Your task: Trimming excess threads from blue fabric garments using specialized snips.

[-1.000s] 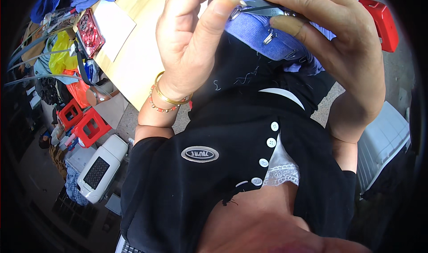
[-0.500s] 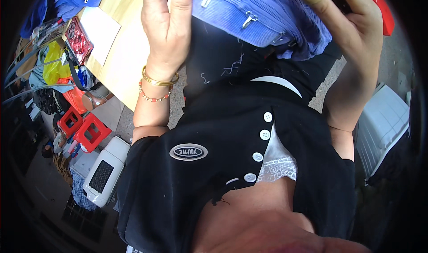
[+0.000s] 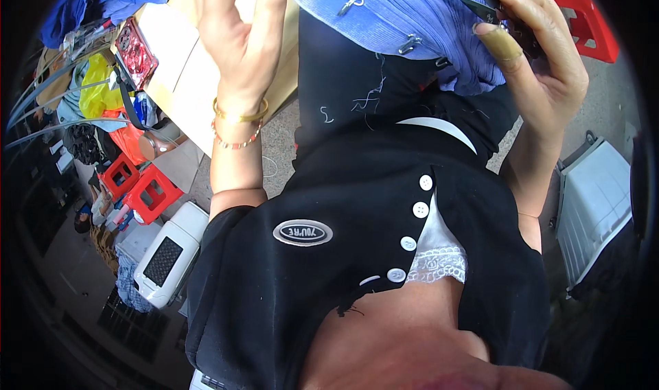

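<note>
Fabric, ribbed periwinkle-blue stuff [image 3: 395, 23] with little silver metal hooks [image 3: 351, 3], is draping around 12 o'clock by some black trousers [image 3: 329, 64]. The right hand [image 3: 549, 67], at 2, is gripping dark-bladed snips [image 3: 478, 10] near it. The left hand [image 3: 240, 57], at 11, is looking pretty released, thumb spreading from cropped fingers. A pale wooden bench [image 3: 198, 108] is sitting around 10.

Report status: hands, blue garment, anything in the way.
Left hand spread, fingertips partly out of frame. Right hand holding dark-bladed snips. Blue ribbed garment between hands, metal fasteners showing. Loose threads on black trousers, not blocking.
</note>
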Action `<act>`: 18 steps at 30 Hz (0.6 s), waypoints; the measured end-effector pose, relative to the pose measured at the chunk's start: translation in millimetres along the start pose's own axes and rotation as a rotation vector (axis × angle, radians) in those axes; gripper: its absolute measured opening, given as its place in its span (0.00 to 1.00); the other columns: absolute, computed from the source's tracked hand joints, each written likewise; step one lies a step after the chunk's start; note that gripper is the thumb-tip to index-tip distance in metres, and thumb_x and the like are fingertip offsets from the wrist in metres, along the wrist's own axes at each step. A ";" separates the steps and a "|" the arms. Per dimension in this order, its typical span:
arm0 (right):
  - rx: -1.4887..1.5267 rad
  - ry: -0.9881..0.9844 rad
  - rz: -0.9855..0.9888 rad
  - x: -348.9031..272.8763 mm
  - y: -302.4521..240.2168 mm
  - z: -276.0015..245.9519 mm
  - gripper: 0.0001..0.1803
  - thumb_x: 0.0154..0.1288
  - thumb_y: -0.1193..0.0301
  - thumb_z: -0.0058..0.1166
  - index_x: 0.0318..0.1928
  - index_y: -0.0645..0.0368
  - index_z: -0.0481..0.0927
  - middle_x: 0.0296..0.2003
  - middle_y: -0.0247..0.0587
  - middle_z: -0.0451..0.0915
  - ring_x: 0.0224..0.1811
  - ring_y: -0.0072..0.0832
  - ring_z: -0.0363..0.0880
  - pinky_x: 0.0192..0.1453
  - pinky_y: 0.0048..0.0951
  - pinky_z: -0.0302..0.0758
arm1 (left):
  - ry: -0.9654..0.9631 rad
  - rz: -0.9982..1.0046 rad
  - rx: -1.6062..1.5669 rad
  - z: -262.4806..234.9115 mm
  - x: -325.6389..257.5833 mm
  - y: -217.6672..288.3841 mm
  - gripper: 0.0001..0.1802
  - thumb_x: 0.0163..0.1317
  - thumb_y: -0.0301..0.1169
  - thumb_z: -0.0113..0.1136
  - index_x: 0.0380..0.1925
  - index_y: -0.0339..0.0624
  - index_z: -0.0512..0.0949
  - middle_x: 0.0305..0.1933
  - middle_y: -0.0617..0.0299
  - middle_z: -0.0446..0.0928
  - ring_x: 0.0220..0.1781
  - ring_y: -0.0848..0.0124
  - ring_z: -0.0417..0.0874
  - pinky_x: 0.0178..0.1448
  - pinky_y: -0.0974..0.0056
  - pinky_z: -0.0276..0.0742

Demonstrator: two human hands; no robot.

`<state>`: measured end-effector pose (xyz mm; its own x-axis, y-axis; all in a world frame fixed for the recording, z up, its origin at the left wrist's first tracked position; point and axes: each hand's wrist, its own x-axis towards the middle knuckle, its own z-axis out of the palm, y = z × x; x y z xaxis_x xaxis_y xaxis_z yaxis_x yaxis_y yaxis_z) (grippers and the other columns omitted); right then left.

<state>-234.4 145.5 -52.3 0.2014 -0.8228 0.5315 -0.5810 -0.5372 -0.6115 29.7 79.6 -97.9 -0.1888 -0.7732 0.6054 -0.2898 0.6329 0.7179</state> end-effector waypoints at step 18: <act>0.625 0.124 0.484 20.6 49.5 21.0 0.03 0.65 0.75 0.59 0.33 0.59 0.79 0.24 0.21 0.73 0.24 0.08 0.66 0.28 0.13 0.62 | -0.044 -0.370 -0.313 9.0 -16.4 -7.8 0.15 0.73 0.35 0.48 0.49 0.33 0.74 0.46 0.60 0.78 0.48 0.76 0.76 0.55 0.70 0.70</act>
<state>-242.4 98.0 -83.9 -0.0708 -0.9842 0.1622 -0.0247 -0.1609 -0.9867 26.7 87.0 -116.4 -0.1679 -0.9454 0.2795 -0.0500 0.2913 0.9553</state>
